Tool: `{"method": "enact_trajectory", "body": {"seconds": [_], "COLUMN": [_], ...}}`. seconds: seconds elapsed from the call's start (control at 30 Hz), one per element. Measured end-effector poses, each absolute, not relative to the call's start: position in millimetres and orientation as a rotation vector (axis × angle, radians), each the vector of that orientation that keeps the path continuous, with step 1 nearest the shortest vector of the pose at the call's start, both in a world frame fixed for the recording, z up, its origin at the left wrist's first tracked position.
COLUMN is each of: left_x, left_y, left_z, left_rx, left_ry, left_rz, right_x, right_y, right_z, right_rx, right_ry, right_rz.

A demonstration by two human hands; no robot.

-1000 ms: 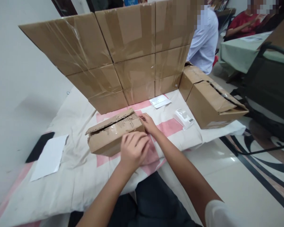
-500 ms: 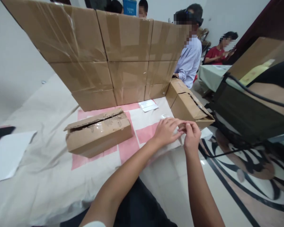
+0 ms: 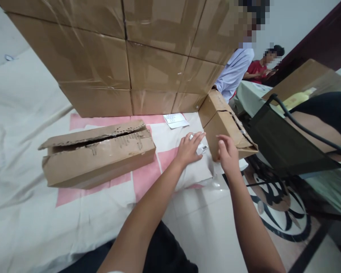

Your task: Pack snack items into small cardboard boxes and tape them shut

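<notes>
My left hand (image 3: pixel 190 148) rests low over the cloth with its fingers spread. Between its thumb and fingers shows a small white object (image 3: pixel 201 149) with a dark end; its kind is unclear, and the hand covers part of it. My right hand (image 3: pixel 227 151) hovers in front of the cardboard box on the right (image 3: pixel 220 125), its fingers loosely bent and apart, with nothing visible in them. A white printed paper slip (image 3: pixel 176 121) lies behind my left hand.
A long cardboard box (image 3: pixel 102 159) with a torn top seam lies at the left. Taped cardboard panels (image 3: pixel 156 68) stand upright at the back. A pink-and-white cloth (image 3: pixel 143 178) covers the surface. Right of it are a dark folding chair (image 3: pixel 275 140) and other people.
My hands were together and have parted. My left hand has lowered onto the small white object, and my right hand is apart from it. The view has tilted down.
</notes>
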State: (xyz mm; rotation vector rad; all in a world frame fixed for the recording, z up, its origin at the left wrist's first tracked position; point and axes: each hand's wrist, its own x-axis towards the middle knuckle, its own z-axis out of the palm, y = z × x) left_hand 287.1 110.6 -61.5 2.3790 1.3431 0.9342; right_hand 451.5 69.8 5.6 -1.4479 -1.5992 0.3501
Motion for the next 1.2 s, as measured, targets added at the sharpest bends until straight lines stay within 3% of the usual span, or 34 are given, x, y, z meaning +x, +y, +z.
{"method": "enact_trajectory", "body": {"seconds": [0.2, 0.3, 0.93, 1.2], "left_x": [282, 280, 277, 283], "left_y": [112, 111, 111, 109], "left_z": [-61, -62, -62, -61], "left_rx": [2.356, 2.338, 2.316, 2.278], "left_ry": [1.304, 1.287, 1.293, 1.369], "left_rz": [0.986, 1.004, 1.001, 1.010], "right_x": [432, 427, 432, 430], "right_y": [70, 70, 58, 52], "right_z": [3, -3, 6, -1], "right_rx": [-1.363, -1.385, -1.500, -1.703], "right_ry": [-1.950, -2.213, -2.318, -2.076], "right_rz": [-0.103, -0.064, 0.017, -0.111]}}
